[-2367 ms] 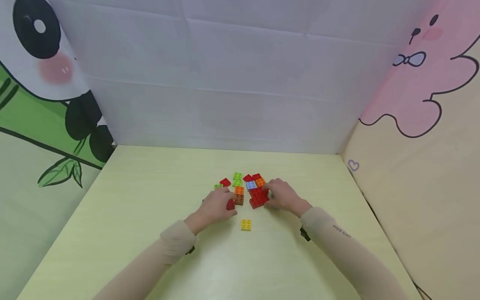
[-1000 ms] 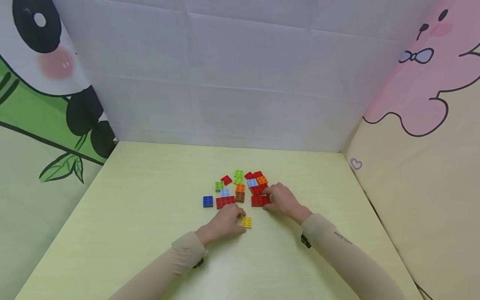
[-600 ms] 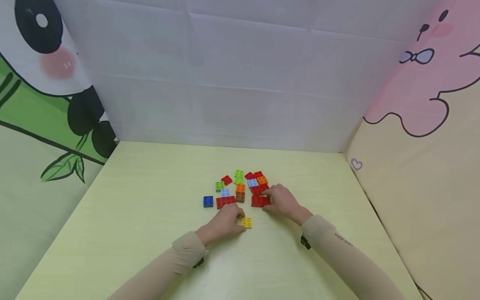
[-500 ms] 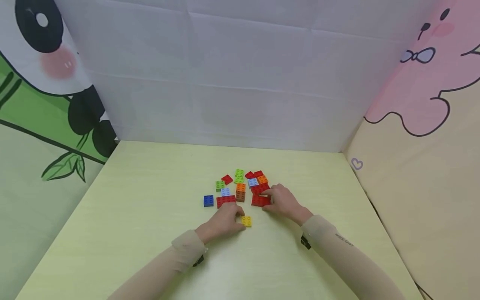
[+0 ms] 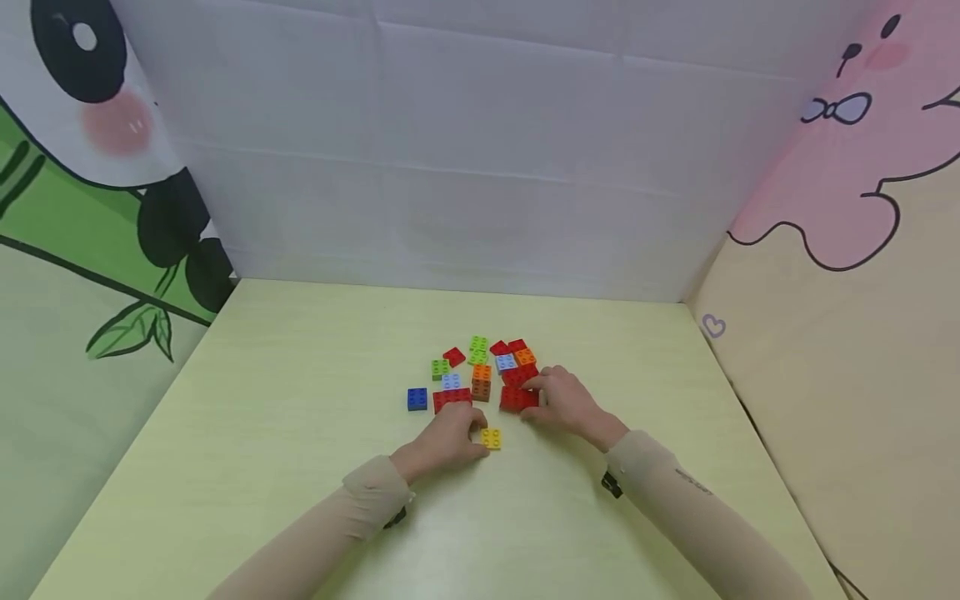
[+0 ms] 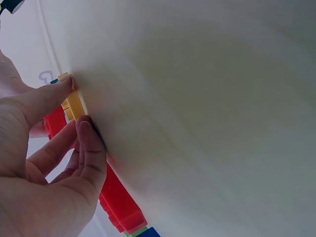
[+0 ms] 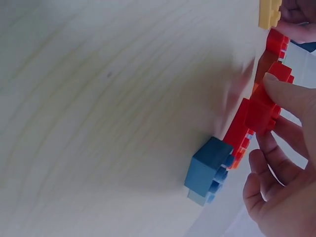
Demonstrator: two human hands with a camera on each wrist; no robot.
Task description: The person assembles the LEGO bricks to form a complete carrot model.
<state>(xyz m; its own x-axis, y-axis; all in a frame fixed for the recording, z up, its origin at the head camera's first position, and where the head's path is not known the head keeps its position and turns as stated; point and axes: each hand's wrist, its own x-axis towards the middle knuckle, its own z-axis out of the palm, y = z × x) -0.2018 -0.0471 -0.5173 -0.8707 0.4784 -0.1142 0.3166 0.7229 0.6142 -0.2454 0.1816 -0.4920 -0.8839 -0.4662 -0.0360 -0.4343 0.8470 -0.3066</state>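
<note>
My left hand (image 5: 446, 439) pinches a yellow toy brick (image 5: 491, 438) between thumb and fingertips. The left wrist view shows that yellow brick (image 6: 74, 106) at or very near the tabletop. My right hand (image 5: 570, 403) holds a red brick (image 5: 513, 398) by its ends; in the right wrist view, this red brick (image 7: 260, 106) appears slightly raised. Just behind it lies another red brick (image 5: 517, 376). A long red brick (image 5: 452, 397) sits right behind my left hand, partly covered by it. Close to my right hand is a teal-blue brick (image 7: 210, 163), hidden from the head view.
A blue brick (image 5: 417, 399) lies left of the group. Orange and brown bricks (image 5: 482, 383) stand in the middle. Behind are green bricks (image 5: 478, 350), light blue bricks (image 5: 506, 363) and small red pieces (image 5: 453, 357). A white back wall (image 5: 465, 225) borders the table.
My left hand has left the long red brick and come forward to take the yellow one. My right hand has drawn a red brick nearer, apart from the red one behind.
</note>
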